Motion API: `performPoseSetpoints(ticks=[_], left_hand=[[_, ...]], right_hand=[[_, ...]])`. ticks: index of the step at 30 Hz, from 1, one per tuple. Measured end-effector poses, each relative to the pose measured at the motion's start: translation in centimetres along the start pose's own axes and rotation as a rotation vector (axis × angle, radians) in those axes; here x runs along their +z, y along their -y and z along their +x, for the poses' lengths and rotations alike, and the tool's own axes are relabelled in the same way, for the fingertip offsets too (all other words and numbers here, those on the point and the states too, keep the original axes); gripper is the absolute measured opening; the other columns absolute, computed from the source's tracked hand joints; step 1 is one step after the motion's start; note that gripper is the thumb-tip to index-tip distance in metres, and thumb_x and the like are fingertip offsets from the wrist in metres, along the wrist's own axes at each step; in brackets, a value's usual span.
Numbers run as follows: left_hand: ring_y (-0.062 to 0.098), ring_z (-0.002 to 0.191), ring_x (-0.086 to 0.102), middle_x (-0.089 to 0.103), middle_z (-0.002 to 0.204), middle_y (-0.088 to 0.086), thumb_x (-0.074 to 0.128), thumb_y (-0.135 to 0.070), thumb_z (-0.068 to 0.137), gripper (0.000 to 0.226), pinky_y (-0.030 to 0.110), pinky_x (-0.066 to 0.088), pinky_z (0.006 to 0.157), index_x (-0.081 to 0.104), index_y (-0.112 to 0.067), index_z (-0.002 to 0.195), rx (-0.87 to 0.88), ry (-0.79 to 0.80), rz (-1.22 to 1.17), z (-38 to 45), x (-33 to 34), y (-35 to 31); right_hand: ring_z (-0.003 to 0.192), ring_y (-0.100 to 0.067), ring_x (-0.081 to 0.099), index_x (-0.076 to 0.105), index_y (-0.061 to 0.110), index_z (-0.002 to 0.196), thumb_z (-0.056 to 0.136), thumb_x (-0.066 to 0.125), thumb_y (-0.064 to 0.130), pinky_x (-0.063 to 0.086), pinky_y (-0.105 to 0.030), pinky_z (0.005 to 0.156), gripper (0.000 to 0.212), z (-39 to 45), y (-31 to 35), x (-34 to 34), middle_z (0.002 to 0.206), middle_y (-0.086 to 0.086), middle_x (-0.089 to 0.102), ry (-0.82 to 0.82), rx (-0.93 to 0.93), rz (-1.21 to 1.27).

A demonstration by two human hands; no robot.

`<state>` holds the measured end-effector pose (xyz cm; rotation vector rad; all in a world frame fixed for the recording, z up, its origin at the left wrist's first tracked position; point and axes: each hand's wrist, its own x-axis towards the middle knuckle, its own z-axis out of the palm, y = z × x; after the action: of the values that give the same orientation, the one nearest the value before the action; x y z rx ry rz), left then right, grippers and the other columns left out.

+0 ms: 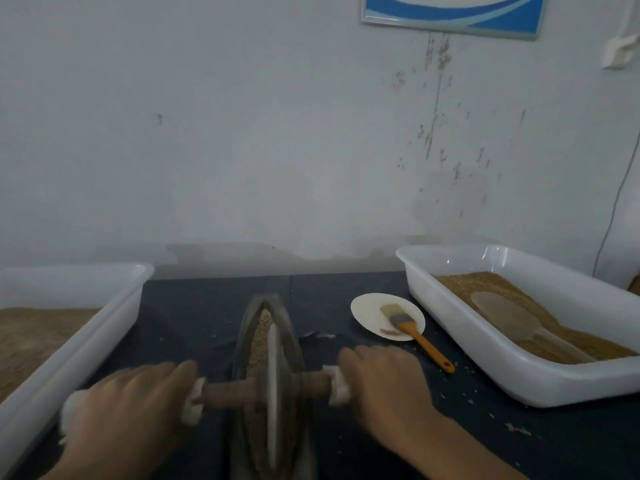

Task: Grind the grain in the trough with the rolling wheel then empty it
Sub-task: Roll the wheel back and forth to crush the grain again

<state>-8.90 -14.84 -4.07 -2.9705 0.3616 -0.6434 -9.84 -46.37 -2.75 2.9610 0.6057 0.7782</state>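
Note:
A narrow boat-shaped metal trough (292, 336) lies lengthwise on the dark table in front of me, with tan grain (260, 337) piled along its left inner side. A thin metal rolling wheel (272, 386) stands upright in the trough on a brown wooden axle (230, 393) with white wrapping at both ends. My left hand (128, 414) grips the left wrapped end. My right hand (384, 379) grips the right wrapped end. Both hands and the wheel look blurred by motion.
A white tub (485, 355) at the right holds grain and a flat wooden paddle (512, 320). Another white tub (69, 355) with brown meal stands at the left. A paper plate (367, 306) with an orange-handled brush (415, 332) lies between trough and right tub. A wall rises behind.

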Motion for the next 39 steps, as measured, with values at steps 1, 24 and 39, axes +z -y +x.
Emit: performPoseSetpoints(ticks=[1,24,39], left_hand=[[0.004,0.064,0.057,0.053,0.066,-0.016,0.051,-0.057,0.068,0.024,0.031,0.051,0.066,0.046,-0.036,0.078,0.023,-0.006,-0.067,-1.1,0.2,0.2],[0.011,0.052,0.053,0.050,0.060,-0.010,0.077,-0.039,0.064,0.035,0.027,0.039,0.050,0.044,-0.031,0.069,0.005,-0.089,0.090,2.5,-0.4,-1.5],[0.010,0.058,0.056,0.044,0.061,-0.013,0.067,-0.051,0.068,0.037,0.026,0.034,0.050,0.034,-0.035,0.070,-0.111,-0.040,0.071,2.6,0.7,-1.0]], right_hand=[[0.046,-0.008,0.044,0.048,0.030,0.064,0.040,0.082,0.038,0.028,-0.023,0.044,0.042,-1.0,0.3,-1.3,0.054,0.008,0.049,-0.028,-0.036,-0.018],[0.075,-0.018,0.059,0.052,0.025,0.089,0.082,0.062,0.040,0.046,-0.035,0.065,0.019,3.9,-0.8,3.0,0.084,0.004,0.062,0.060,0.055,0.045],[0.074,-0.022,0.060,0.047,0.025,0.086,0.079,0.065,0.032,0.044,-0.035,0.062,0.020,6.0,-0.5,2.2,0.084,0.002,0.063,0.070,0.014,-0.062]])
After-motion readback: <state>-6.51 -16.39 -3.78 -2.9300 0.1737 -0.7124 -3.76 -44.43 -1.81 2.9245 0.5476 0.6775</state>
